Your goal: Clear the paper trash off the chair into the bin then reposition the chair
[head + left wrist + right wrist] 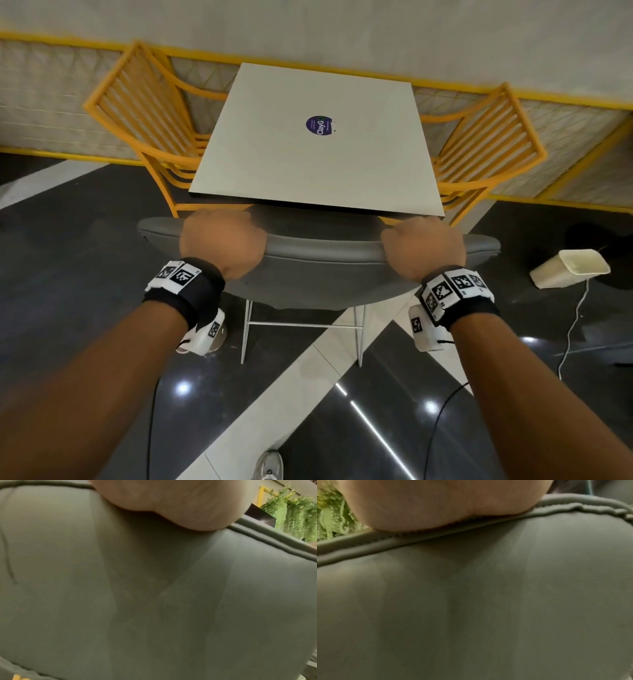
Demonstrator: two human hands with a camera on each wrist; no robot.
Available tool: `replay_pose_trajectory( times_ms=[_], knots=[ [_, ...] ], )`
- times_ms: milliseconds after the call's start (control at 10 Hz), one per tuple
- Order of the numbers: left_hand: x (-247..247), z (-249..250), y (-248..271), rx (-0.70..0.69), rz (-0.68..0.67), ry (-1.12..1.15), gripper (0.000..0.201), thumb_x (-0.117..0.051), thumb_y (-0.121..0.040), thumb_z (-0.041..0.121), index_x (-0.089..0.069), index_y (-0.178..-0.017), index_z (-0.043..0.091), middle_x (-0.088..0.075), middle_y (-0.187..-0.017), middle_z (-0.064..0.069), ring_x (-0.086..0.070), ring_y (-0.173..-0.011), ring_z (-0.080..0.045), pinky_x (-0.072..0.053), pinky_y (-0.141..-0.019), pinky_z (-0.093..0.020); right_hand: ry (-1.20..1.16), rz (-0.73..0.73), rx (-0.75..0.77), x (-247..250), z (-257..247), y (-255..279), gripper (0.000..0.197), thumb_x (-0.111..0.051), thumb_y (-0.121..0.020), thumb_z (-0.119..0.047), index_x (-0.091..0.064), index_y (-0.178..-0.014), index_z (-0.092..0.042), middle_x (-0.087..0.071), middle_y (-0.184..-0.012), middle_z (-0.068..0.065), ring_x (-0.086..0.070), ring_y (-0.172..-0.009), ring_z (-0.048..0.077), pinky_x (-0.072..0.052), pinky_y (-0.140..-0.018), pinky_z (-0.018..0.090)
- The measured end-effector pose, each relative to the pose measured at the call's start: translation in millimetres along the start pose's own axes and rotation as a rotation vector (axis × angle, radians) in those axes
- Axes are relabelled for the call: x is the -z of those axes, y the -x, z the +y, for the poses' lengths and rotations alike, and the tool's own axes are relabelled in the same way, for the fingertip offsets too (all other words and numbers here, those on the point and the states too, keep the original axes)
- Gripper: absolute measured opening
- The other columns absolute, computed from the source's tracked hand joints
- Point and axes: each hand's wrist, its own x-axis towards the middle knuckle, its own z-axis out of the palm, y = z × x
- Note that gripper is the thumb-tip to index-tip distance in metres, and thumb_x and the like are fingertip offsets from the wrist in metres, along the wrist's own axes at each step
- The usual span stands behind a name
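Chair [318, 260] is gripped at its top edge by left hand [222, 245] and right hand [424, 246]; no paper is seen, so only repositioning likely remains.

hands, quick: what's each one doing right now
Left hand: closed, gripping the top edge of the grey chair back.
Right hand: closed, gripping the same chair back, further right.

Grey chair [318, 260]; white table [308, 144], purple sticker [319, 125]; 2 yellow slatted chairs [144, 113]; cream bin [570, 269].
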Motion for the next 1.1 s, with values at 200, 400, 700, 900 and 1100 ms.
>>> replay_pose_trajectory(
  times_ms=[200, 400, 700, 900, 1100],
  knots=[
    [-4.6, -8.9, 1.8, -0.046, 0.015, -0.017, 0.040, -0.029, -0.082, 0.039, -0.049, -0.056, 0.016, -0.046, -0.049, 0.000, -0.045, -0.048, -0.025, -0.035, -0.052, -0.029, 0.031, 0.002, -0.011, -3.1, -4.0, 3.0, 0.044, -0.042, -0.084, -0.042, -0.055, -0.052, -0.013, -0.050, -0.046, 0.001, -0.044, -0.043, 0.019, -0.029, -0.046, 0.022],
    [-5.5, -10.3, 0.3, -0.068, 0.042, -0.021, 0.039, -0.032, -0.082, 0.038, -0.051, -0.056, 0.016, -0.046, -0.050, 0.000, -0.045, -0.048, -0.024, -0.028, -0.052, -0.028, 0.041, 0.016, -0.039, -2.5, -6.1, 3.5, 0.044, -0.042, -0.085, -0.041, -0.055, -0.053, -0.013, -0.050, -0.046, 0.001, -0.044, -0.043, 0.018, -0.029, -0.046, 0.021],
    [0.3, -7.1, 14.0, -0.018, 0.054, 0.023, 0.038, -0.035, -0.085, 0.035, -0.048, -0.056, 0.015, -0.042, -0.050, 0.000, -0.040, -0.048, -0.025, -0.027, -0.056, -0.030, 0.029, -0.003, -0.022, -1.1, -11.0, 17.1, 0.041, -0.038, -0.088, -0.037, -0.057, -0.061, -0.013, -0.058, -0.057, 0.005, -0.054, -0.057, 0.028, -0.036, -0.058, 0.029],
    [4.9, -7.1, 40.5, -0.039, 0.052, 0.191, 0.033, -0.038, -0.094, 0.035, -0.064, -0.090, 0.015, -0.065, -0.086, -0.004, -0.060, -0.089, -0.029, -0.040, -0.090, -0.041, -0.180, 0.089, 0.047, -7.4, -14.0, 53.4, 0.035, -0.046, -0.094, -0.039, -0.072, -0.105, -0.019, -0.073, -0.106, 0.004, -0.063, -0.104, 0.027, -0.039, -0.105, 0.042],
    [-35.2, -13.9, 171.8, 0.085, -0.059, 0.538, 0.048, -0.055, -0.091, 0.016, -0.051, -0.139, 0.013, -0.044, -0.150, -0.005, -0.041, -0.137, -0.024, -0.029, -0.115, -0.035, -0.562, -0.170, -0.013, -38.4, -13.4, 191.3, 0.026, -0.056, -0.096, -0.028, -0.065, -0.120, -0.022, -0.063, -0.121, -0.002, -0.063, -0.105, 0.012, -0.056, -0.093, 0.033]
  ],
)
